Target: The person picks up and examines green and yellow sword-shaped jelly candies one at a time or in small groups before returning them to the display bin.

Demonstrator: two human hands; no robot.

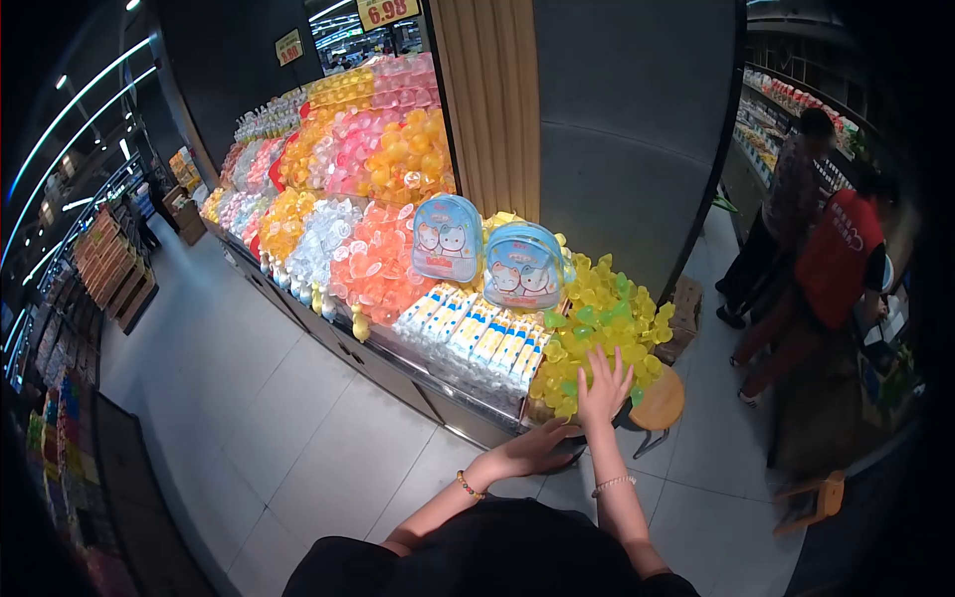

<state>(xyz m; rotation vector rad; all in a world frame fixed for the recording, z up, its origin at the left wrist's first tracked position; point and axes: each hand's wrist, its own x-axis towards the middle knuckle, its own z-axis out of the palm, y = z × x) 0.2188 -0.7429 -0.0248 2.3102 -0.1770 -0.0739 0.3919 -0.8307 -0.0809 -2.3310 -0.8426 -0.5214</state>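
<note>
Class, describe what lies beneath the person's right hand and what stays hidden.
Yellow pieces, with some green ones among them, show around the right hand with its spread fingers. Whatever lies directly beneath is covered.

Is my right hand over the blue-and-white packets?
No, the right hand, fingers spread, is at the pile of yellow and green packs, to the right of the blue-and-white packets.
</note>
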